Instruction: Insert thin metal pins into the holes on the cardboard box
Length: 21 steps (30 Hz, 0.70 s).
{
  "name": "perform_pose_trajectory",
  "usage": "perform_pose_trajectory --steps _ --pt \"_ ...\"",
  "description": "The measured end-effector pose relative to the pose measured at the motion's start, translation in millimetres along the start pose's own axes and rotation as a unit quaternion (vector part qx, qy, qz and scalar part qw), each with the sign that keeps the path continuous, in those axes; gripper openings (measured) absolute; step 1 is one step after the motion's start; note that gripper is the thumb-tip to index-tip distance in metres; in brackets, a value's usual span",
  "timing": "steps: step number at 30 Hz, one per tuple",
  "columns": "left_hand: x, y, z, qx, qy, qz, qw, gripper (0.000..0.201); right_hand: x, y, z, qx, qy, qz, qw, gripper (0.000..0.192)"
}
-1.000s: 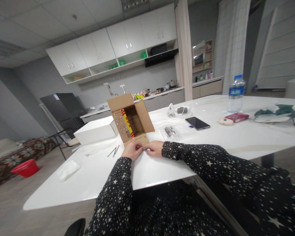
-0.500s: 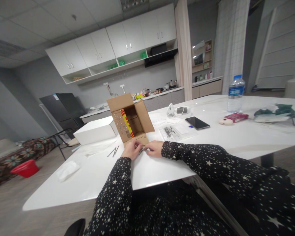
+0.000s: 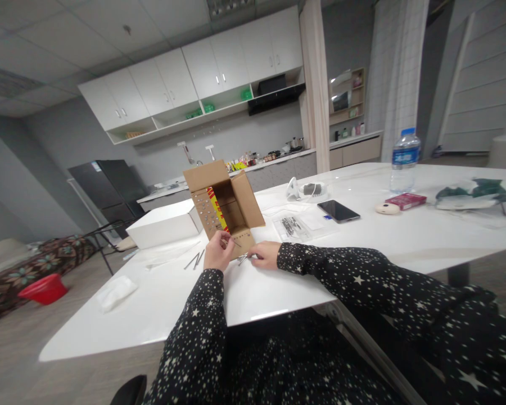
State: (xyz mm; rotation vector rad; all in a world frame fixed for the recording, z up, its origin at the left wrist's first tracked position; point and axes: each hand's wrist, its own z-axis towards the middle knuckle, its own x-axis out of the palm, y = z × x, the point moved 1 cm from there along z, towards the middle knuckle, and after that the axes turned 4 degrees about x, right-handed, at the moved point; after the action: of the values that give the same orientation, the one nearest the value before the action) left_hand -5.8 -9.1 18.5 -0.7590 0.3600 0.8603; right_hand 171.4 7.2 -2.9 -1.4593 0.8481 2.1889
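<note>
Left hand (image 3: 218, 253) is now lifting, pinching 1 thin metal pin (image 3: 231, 242); right hand (image 3: 265, 255) is resting at its 3 o'clock, fingers closed on small metal pieces (image 3: 242, 258), below the cardboard box (image 3: 225, 208).

**Hands at the open carton, centre frame**

The left hand (image 3: 218, 253) is raised, pinching a thin metal pin (image 3: 233, 242) in front of the cardboard box (image 3: 223, 202). The right hand (image 3: 265, 255) rests on the white worktop (image 3: 362, 242), touching small metal pieces (image 3: 242, 258). A phone (image 3: 338, 211) lies right of centre.
</note>
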Motion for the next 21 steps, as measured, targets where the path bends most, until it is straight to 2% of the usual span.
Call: perform_pose_trajectory --steps 7,12,21 --pt "-5.3 0.9 2.5 0.007 -0.088 0.074 0.993 0.012 -2.0 -0.1 -0.3 -0.015 0.007 -0.004 1.0 0.034" --pt "-6.3 4.8 2.4 0.004 -0.111 0.082 0.99 0.013 -3.1 0.3 -0.5 -0.014 0.012 -0.004 1.0 0.034" --pt "-1.3 12.8 3.4 0.024 -0.019 0.098 0.995 0.013 -1.3 0.7 -0.2 -0.006 0.004 -0.004 1.0 0.033"
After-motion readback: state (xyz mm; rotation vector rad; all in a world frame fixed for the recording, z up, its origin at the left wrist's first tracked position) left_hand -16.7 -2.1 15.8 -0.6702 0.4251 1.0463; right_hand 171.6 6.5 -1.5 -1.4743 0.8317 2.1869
